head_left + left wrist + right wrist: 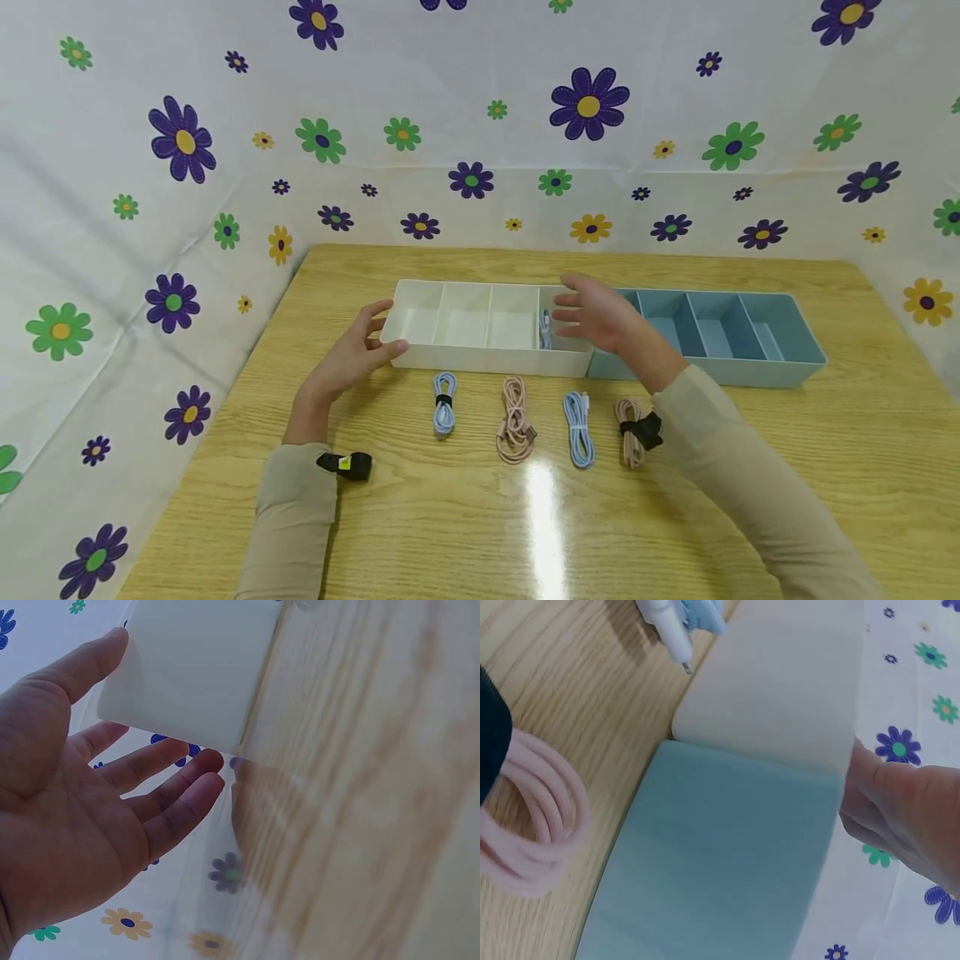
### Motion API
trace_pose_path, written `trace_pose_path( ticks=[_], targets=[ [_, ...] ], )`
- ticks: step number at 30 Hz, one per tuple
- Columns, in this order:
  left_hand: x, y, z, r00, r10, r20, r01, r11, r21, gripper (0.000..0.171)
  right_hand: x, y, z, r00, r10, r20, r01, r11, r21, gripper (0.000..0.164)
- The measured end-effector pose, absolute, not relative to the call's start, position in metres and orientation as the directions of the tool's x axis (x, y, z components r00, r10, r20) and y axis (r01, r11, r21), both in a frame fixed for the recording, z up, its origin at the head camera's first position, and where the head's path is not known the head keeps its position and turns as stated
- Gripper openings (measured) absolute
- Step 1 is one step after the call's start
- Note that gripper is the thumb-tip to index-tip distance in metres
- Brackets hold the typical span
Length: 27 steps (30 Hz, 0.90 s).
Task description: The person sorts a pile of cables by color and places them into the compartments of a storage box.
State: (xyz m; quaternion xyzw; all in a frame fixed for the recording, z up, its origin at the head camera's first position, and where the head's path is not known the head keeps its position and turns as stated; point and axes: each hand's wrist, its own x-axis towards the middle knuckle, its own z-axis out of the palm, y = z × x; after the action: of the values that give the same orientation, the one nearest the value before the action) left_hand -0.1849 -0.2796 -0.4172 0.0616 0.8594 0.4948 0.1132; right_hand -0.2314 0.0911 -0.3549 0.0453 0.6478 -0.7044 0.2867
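A long white divided box [491, 358] lies on the table, end to end with a blue divided box [712, 371] on its right. My left hand [356, 350] is at the white box's left end, thumb at the front corner and fingers spread loosely beside the end wall; whether it touches is unclear. Over the white box's rightmost compartment hovers my right hand [603, 315], fingers extended and holding nothing. A blue cable [545, 329] lies in that compartment, against the divider. In the right wrist view, the right hand [907, 802] shows partly behind the boxes' walls.
Coiled cables lie in a row before the boxes: a blue cable with a black strap [444, 404], a pink cable [516, 421], another blue cable [578, 429] and a black-strapped pink cable [632, 450]. A flowered cloth [450, 83] hangs behind the wooden table [435, 525].
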Motion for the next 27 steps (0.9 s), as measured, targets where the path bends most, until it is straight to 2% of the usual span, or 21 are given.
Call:
trace_pose_path(
  ticks=[9,27],
  targets=[
    [-0.185,-0.28,-0.418,-0.967,0.224,-0.124,0.006,0.504,0.864,0.081,-0.224,0.114,-0.349,-0.854,-0.404,-0.329,0.402,-0.108,-0.909,0.065],
    [-0.182,-0.278,-0.414,-0.966,0.223,-0.128,-0.002,0.491,0.871,0.081,-0.197,0.145,-0.35,-0.863,-0.455,-0.219,0.305,-0.126,-0.944,0.065]
  ],
)
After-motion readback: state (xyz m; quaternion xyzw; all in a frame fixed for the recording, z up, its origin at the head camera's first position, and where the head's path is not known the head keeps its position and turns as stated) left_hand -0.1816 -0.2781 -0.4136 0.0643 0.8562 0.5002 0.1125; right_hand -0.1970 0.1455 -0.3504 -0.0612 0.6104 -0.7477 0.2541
